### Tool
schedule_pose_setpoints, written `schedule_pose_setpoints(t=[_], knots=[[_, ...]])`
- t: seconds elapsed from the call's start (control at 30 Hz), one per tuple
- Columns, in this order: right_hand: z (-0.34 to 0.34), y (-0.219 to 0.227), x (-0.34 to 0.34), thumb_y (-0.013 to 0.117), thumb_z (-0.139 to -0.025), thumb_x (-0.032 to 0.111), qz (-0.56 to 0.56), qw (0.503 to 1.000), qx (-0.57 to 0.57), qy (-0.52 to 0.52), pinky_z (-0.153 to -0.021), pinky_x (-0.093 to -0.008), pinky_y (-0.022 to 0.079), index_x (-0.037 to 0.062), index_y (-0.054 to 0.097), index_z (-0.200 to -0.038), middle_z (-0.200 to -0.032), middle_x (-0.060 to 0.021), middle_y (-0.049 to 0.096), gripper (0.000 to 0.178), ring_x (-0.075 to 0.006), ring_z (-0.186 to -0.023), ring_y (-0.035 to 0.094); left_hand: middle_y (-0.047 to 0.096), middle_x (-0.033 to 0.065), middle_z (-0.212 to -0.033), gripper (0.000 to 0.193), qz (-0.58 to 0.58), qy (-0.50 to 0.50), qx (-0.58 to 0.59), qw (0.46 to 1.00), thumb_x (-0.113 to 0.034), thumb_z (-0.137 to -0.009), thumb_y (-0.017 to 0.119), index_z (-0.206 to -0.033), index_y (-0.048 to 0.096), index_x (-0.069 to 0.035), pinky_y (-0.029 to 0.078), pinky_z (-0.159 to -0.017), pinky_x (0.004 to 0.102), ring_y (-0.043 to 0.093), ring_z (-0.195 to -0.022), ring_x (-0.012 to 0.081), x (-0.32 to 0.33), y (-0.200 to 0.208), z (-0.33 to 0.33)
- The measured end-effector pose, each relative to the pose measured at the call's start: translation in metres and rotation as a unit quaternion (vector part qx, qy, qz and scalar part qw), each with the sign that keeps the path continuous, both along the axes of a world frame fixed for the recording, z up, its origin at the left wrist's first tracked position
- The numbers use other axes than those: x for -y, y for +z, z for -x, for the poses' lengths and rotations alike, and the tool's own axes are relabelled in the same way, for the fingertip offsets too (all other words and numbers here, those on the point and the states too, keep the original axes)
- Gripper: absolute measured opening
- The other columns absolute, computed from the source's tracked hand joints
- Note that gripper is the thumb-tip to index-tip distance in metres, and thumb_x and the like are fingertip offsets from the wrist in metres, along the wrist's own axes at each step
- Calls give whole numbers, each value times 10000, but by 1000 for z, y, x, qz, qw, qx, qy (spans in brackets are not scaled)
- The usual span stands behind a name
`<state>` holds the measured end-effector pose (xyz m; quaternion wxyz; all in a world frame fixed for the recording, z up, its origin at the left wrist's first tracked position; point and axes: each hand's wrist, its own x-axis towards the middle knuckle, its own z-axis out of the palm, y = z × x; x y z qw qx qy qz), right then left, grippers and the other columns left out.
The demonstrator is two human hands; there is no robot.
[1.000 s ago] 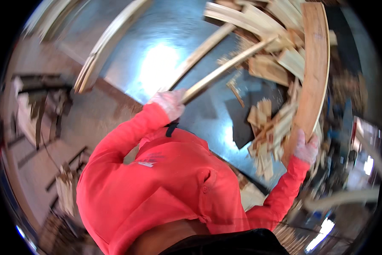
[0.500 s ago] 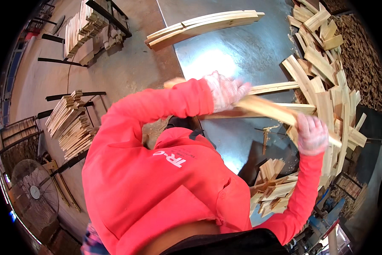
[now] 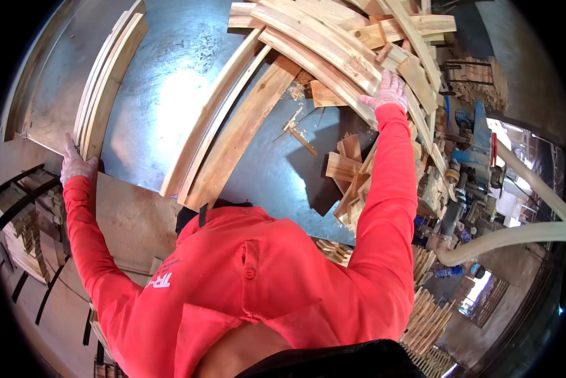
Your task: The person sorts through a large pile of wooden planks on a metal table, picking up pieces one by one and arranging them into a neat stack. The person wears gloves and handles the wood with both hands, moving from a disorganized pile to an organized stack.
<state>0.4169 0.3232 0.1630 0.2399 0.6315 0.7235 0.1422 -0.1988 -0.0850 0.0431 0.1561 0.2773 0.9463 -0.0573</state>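
My left hand [image 3: 78, 165], in a pale glove, reaches out to the near end of a stack of curved wooden boards [image 3: 111, 82] at the far left of the metal table. Its fingers are stretched along the stack's end. On the right, my gloved right hand [image 3: 387, 93] lies with spread fingers on the edge of a heap of wooden boards [image 3: 324, 44], gripping nothing that I can see. Between the hands, several long curved boards [image 3: 242, 135] lie side by side, their near ends at the table's edge close to my body.
The metal table [image 3: 169, 94] shows glare and sawdust. Short wood offcuts [image 3: 344, 167] are piled at its near right. A blue machine [image 3: 475, 142] with a pale ribbed hose [image 3: 516, 242] stands to the right. Stacked wood on a black rack [image 3: 24, 239] stands at left.
The board held between both hands has left them; which board it now is, I cannot tell. My hands have spread far apart, and the view has turned toward the right.
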Motion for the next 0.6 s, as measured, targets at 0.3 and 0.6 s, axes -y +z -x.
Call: schedule_pose_setpoints(t=[0.3,0.6], knots=[[59,-46,-26,733,-679,643,98,992,-77,9,-1134,-447,282,165,131,-1539,-1545,-195,251,1153,-358,-1417,270,522,137,-1362,1030,-48,0,-62,997,-280,-747,767,-1537,106,-280,433,-1011,436,507,-1248,331,1,8,49],[23,-87,54,717,-749,598,298,803,-514,-49,-942,-381,442,38,484,-1341,-1178,-178,609,847,-259,-1075,590,418,259,-1408,1021,-310,-221,-64,922,-495,-733,735,-1502,208,-80,398,-1033,475,421,-1298,420,-59,14,-109]])
